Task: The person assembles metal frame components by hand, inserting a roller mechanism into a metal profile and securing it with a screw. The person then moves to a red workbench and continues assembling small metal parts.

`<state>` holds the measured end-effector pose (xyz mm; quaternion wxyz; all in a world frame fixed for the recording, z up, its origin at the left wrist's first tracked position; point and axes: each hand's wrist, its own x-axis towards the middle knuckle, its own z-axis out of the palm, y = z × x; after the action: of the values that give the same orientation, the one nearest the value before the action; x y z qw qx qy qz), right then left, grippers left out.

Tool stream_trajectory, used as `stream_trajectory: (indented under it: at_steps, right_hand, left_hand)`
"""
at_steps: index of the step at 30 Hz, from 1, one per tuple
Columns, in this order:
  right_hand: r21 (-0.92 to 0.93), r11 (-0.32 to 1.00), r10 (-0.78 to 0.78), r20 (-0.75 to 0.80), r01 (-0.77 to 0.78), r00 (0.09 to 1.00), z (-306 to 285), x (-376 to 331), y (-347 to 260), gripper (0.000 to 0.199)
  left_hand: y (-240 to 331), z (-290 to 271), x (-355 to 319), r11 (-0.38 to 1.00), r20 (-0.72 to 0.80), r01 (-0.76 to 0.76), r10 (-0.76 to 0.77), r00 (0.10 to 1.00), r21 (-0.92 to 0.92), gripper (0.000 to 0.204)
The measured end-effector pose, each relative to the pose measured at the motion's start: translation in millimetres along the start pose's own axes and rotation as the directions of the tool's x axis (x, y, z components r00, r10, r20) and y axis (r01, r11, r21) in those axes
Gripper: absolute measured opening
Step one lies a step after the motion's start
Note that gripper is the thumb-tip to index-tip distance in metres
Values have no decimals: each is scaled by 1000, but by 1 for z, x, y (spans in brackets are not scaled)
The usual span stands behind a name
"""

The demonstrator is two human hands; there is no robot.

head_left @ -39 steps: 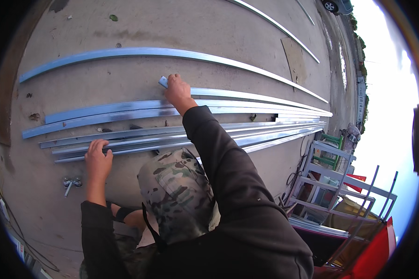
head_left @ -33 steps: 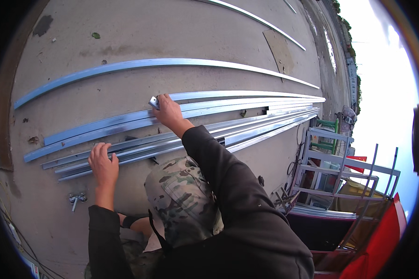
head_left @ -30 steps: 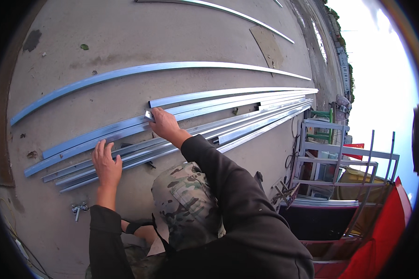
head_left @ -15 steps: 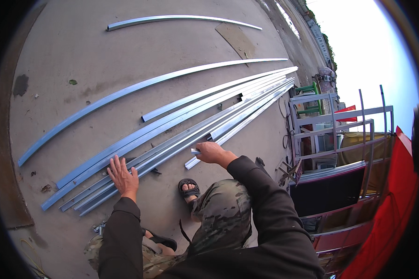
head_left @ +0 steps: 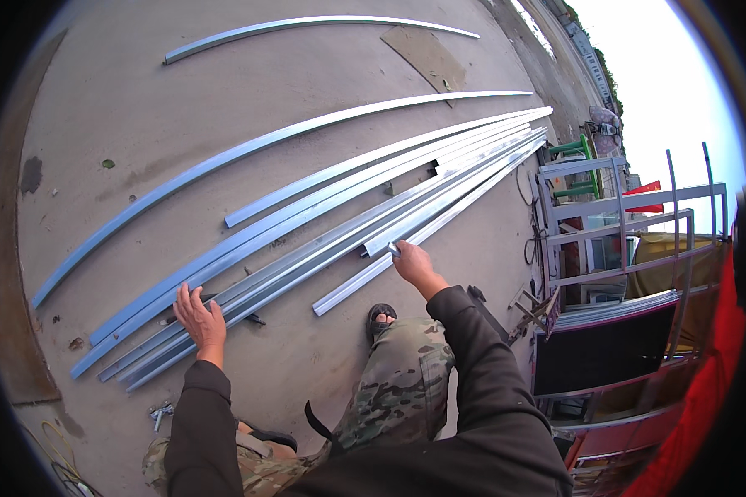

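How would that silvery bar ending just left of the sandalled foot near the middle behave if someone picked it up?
The silvery bar is probably stiff, as it looks metallic. Its long, thin shape may make it awkward to swing around. Its shiny surface looks smooth, so it might slip a little.

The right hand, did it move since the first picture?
Yes. The right hand has moved rightward and closer in: it was left of and beyond the silver bar nearest the foot; now it shows over that bar.
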<state>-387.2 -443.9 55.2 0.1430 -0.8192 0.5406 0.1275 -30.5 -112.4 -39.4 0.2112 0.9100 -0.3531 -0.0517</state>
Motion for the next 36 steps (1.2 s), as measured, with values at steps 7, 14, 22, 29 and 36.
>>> stream_trajectory:
  at_steps: [7, 14, 22, 29, 36]
  right_hand:
    - [6, 956, 294, -65, -295, 954, -10, 104, 112, 32]
    - [116, 932, 361, -203, -344, 910, -20, 219, 202, 32]
    - [-5, 952, 298, -192, -305, 935, -22, 304, 237, 24]
    - [23, 956, 291, -167, -292, 942, -7, 336, 254, 19]
    - [-36, 986, 150, -270, -166, 951, 5, 348, 253, 13]
  left_hand:
    - [159, 53, 10, 956, 428, -258, 292, 856, -136, 97]
    - [194, 72, 9, 938, 596, -278, 105, 796, 206, 101]
    - [197, 81, 7, 928, 620, -225, -9, 784, 298, 104]
    - [197, 80, 10, 922, 638, -240, -9, 770, 303, 105]
    - [193, 81, 12, 903, 677, -255, -52, 734, 345, 109]
